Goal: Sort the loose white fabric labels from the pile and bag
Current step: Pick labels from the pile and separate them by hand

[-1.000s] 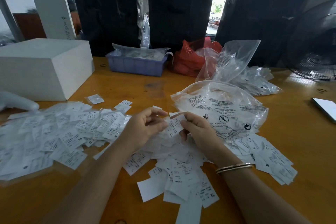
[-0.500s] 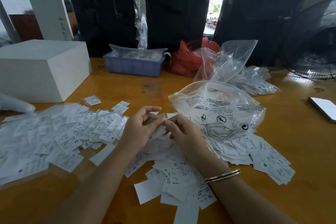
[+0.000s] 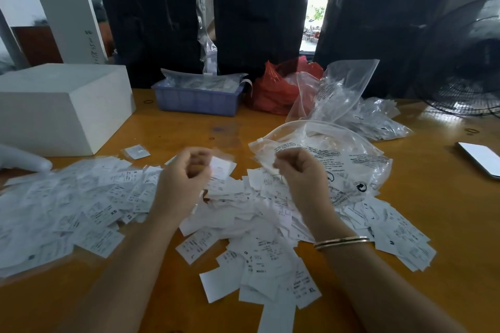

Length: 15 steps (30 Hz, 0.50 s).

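Both hands have drawn apart since half a second ago, when their fingertips met over one label above the middle pile. Now the left hand [image 3: 186, 170] sits to the pile's left with a white label [image 3: 221, 167] at its curled fingers — blurred by motion, but the grip looks clamped on it. The right hand [image 3: 295, 167] hovers just in front of the printed zip bag [image 3: 338, 159], fingers curled; whether that grip pinches a label or nothing, I cannot tell.

My guess at the layout: the unsorted labels [image 3: 257, 238] lie heaped in the middle of the wooden surface [image 3: 446, 224], spilling from under the zip bag, so either hand can reach them. Left of that heap spreads a wide layer of labels [image 3: 67, 211] (probably one sorted size), which would explain why the left hand carries its piece that way. Beyond the zip bag stand an empty clear bag [image 3: 341, 89], a red plastic bag [image 3: 276, 89] and a blue crate [image 3: 197, 100]; a white box [image 3: 54, 108] sits beyond the left-hand spread, and a phone [image 3: 480, 158] lies far right of the zip bag.

Readable writing — "XS" on labels in the left spread, "S", "L", "M" and "XL" on pieces in the middle heap, plus "MADE" on one. The zip bag bears a black warning text and recycling marks, too small to read.
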### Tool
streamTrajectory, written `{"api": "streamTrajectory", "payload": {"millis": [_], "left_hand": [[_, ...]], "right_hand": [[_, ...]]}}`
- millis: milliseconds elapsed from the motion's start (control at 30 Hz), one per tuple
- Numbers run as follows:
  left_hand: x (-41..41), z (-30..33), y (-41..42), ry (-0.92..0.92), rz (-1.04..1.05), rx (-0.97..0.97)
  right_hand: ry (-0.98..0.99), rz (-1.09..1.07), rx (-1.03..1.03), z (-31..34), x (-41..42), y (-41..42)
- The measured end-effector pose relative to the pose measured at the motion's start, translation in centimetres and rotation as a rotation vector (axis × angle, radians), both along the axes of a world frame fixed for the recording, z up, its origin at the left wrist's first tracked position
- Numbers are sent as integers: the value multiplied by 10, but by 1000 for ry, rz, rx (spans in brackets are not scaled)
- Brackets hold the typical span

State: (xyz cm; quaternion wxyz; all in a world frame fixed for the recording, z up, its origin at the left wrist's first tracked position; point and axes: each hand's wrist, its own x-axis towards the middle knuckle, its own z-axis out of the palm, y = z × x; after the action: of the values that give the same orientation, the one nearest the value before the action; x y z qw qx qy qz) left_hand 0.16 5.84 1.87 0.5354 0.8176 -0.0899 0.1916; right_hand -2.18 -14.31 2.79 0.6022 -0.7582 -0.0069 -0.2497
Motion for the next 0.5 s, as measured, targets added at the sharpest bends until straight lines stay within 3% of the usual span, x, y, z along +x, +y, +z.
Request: {"api": "streamTrajectory", "payload": {"millis": [100, 167, 233, 367, 433, 500], "left_hand": [[10, -4, 19, 2, 287, 139], [12, -11, 25, 50, 380, 238], [12, -16, 26, 55, 443, 372], [11, -15, 26, -17, 550, 669], [11, -13, 23, -85, 506, 680], [10, -11, 18, -149, 403, 652]], "right_hand": [[-175, -197, -197, 18, 15, -22], [-165, -298, -338, 24, 29, -40], [25, -363, -551, 23, 46, -61], [651, -264, -1063, 8, 64, -90], [682, -272, -1078, 3, 65, -89], [580, -346, -1041, 3, 65, -86]]}}
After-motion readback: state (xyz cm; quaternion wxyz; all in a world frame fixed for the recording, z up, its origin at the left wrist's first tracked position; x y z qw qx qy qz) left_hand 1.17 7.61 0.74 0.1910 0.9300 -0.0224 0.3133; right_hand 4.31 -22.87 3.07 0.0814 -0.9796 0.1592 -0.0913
